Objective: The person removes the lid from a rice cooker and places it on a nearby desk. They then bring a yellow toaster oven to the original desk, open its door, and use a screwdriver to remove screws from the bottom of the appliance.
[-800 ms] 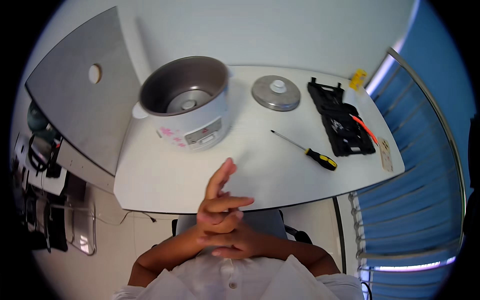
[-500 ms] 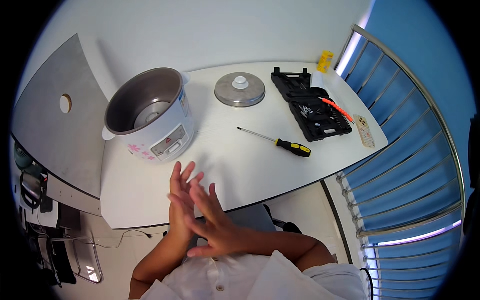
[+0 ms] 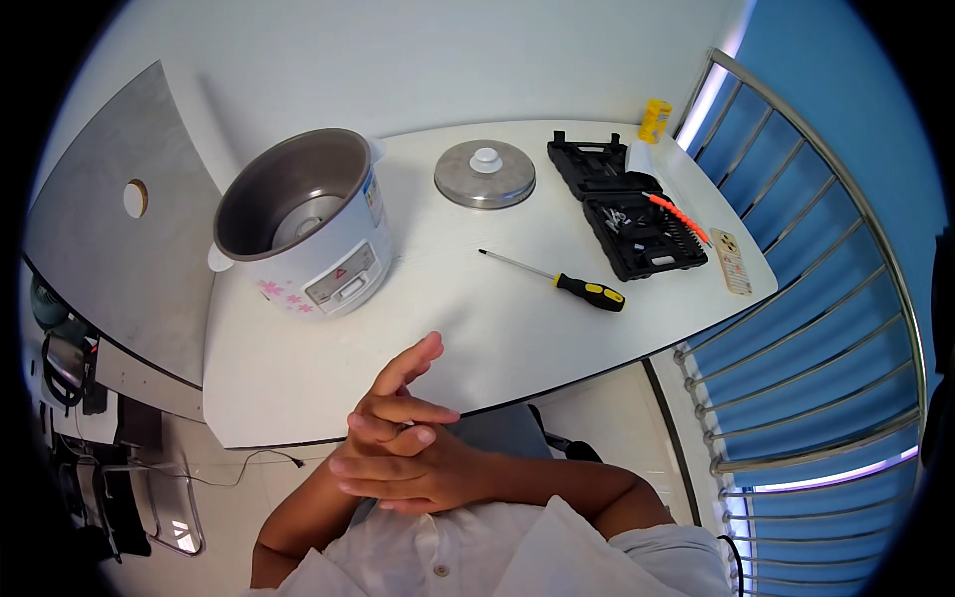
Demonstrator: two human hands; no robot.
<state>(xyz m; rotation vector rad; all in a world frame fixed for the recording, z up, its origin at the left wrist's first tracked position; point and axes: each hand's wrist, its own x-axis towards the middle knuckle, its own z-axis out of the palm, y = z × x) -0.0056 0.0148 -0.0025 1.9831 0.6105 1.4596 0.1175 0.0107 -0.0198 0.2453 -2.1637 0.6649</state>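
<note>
My left hand [image 3: 388, 398] and my right hand [image 3: 433, 470] are clasped together in front of my shirt, near the table's front edge. Their fingers interlace, and one left finger points up and away. Neither hand shows any tool or part in it. Nearest to them on the white table [image 3: 288, 383] stands a white rice cooker [image 3: 333, 284] with pink flowers, its top uncovered and its inside brown-grey. Behind and right of it rests a round metal lid [image 3: 463, 184] with a white knob. A black and yellow screwdriver [image 3: 589, 292] lies right of centre, its shaft pointing left.
An opened black tool case [image 3: 622, 254] holds bits and small metal parts, with an orange flexible shaft [image 3: 680, 217] across it. Close by are a patterned phone case [image 3: 731, 264] and a yellow package [image 3: 655, 121]. Metal railings [image 3: 885, 264] border the right; a grey panel [image 3: 95, 214] stands left.
My hands were loosely crossed palm to palm with fingers spread. Now their fingers have folded around each other, slightly lower. The things on the table have stayed in place.
</note>
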